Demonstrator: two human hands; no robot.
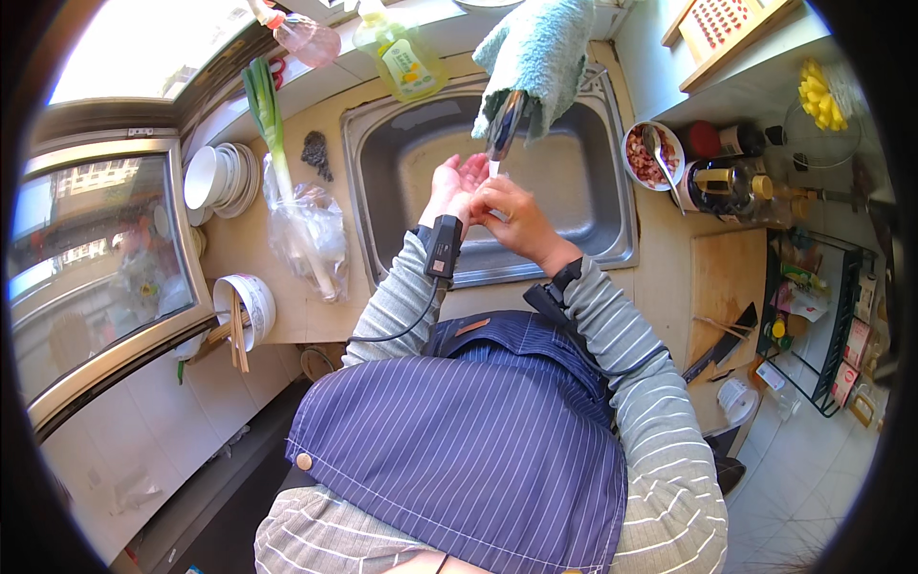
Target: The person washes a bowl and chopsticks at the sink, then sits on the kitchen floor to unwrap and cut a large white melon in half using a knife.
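Observation:
Over the stainless-steel sink (pixel 588 215), my left hand (pixel 452 188) is palm up under the faucet (pixel 506 125), its fingers apart. A short stream of water (pixel 494 168) runs from the faucet's mouth down to the hands. My right hand (pixel 518 219) is beside the left palm with its fingers bent inward. Whether something small is between those fingers is hidden. A pale green towel (pixel 534 57) drapes over the faucet's upper part. Both forearms cross the sink's front rim.
Left of the sink lie a scallion (pixel 280 136) in a plastic bag (pixel 308 229), a scouring pad (pixel 316 153), and stacked bowls (pixel 208 177). Dish soap (pixel 405 64) stands behind. At right are a bowl of chopped meat (pixel 638 161), bottles (pixel 724 188), and a knife (pixel 717 348) on a cutting board (pixel 724 287).

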